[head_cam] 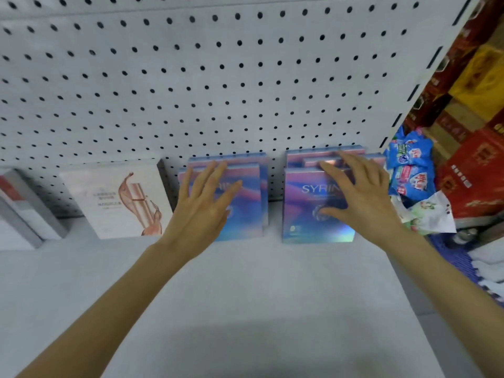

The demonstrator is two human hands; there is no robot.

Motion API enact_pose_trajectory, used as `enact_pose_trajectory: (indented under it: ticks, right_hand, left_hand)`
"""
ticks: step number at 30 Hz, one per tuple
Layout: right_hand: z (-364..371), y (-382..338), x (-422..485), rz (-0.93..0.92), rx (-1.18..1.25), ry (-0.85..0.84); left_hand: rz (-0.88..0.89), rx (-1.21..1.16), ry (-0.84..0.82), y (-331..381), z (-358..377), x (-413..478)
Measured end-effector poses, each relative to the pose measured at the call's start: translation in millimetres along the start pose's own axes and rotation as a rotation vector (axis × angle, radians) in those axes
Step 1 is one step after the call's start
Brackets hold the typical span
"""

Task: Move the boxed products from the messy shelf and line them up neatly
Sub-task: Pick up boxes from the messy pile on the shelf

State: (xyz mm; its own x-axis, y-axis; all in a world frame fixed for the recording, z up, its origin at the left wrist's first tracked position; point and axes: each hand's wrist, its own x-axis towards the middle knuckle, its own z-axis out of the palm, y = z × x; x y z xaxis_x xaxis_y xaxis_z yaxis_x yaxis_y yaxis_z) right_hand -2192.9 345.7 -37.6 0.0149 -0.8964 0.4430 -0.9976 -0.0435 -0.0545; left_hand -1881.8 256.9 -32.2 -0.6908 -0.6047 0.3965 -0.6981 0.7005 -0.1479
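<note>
Two groups of blue-pink boxes being touched on the shelf (245, 290).
The left hand (203, 205) is being laid open, fingers straight and spread, against the front of the left group of boxes (246, 203); nothing is being gripped. The right hand (358, 199) is being pressed, fingers likewise spread, on the right group of boxes (305, 216). Both groups are being propped upright against the pegboard (191, 91), slightly apart, just right of a white box (106, 203).
</note>
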Motion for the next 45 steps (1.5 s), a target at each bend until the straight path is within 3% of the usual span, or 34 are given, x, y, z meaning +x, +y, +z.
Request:
enact_pose_trajectory:
  ticks: [6, 10, 12, 15, 17, 20, 25, 29, 35, 37, 39, 43, 45]
  right_hand:
    - [3, -23, -13, 0.11, -0.1, 0.047]
    - [1, -57, -30, 0.169, -0.036, 0.117]
    - [4, -84, -48, 0.168, 0.089, 0.052]
    - [0, -148, -73, 0.113, 0.298, -0.203]
    - [-10, -201, -83, 0.024, 0.363, -0.373]
    - [-24, -294, -98, -0.036, 0.549, -0.554]
    - [-17, -458, -149, -0.036, 0.887, -0.741]
    - [-2, -579, -189, -0.065, 1.006, -0.821]
    - [-6, -732, -196, -0.317, 0.923, -0.788]
    - [-6, -769, -197, -0.289, 0.968, -0.773]
    - [-2, -802, -199, -0.255, 1.044, -0.819]
    - [19, -855, -204, -0.429, 1.039, -0.946]
    - [35, -881, -198, -0.429, 1.052, -1.002]
  left_hand:
    - [-0.031, 0.008, -0.002, 6, 9, -10]
    - [-0.046, -0.077, -0.101, 13, 3, -37]
    - [-0.171, -0.264, -0.21, 17, -7, -66]
    - [-0.508, -0.75, -0.362, 17, -38, -133]
    - [-0.647, -0.937, -0.321, 10, -66, -190]
    - [-0.805, -0.964, -0.221, -11, -103, -299]
    - [-1.161, -1.015, -0.158, -40, -149, -504]
    - [-1.413, -0.969, 0.01, -67, -189, -628]
    - [-1.565, -0.832, 0.317, -124, -249, -716]
    - [-1.597, -0.801, 0.371, -139, -256, -733]
    - [-1.644, -0.774, 0.415, -149, -257, -747]
    - [-1.756, -0.773, 0.481, -161, -241, -765]
    - [-1.799, -0.785, 0.496, -172, -227, -771]
